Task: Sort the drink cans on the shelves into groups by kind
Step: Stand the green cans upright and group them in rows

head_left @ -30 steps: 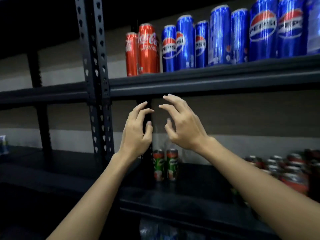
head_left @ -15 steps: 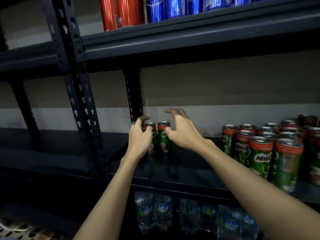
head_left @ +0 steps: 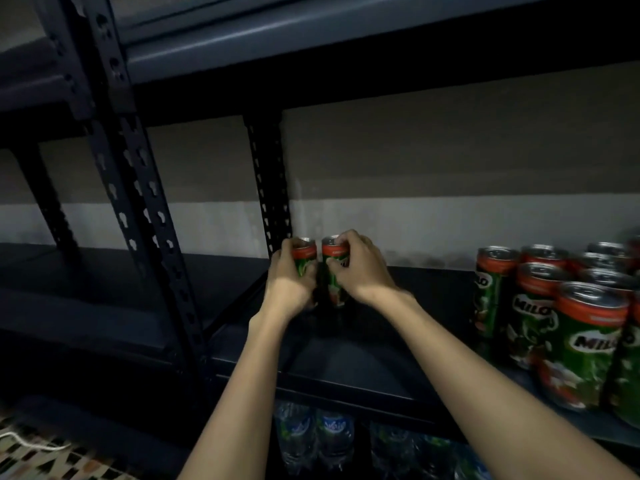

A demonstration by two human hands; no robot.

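Two green Milo cans with red tops stand side by side at the back left of the dark middle shelf (head_left: 363,362), close to the rear post. My left hand (head_left: 287,282) grips the left Milo can (head_left: 305,252). My right hand (head_left: 356,268) grips the right Milo can (head_left: 334,285), fingers over its top. Both cans stand upright on the shelf. A cluster of several more Milo cans (head_left: 588,334) fills the right end of the same shelf.
A perforated upright post (head_left: 138,216) stands to the left in front, and a rear post (head_left: 270,188) just behind the held cans. The upper shelf (head_left: 311,39) hangs overhead. Water bottles (head_left: 332,438) sit on the shelf below. Patterned floor shows at bottom left.
The view dropped from the upper shelf of Pepsi and Coca-Cola cans to the middle shelf. Both hands reached down and forward and closed round the two Milo cans.
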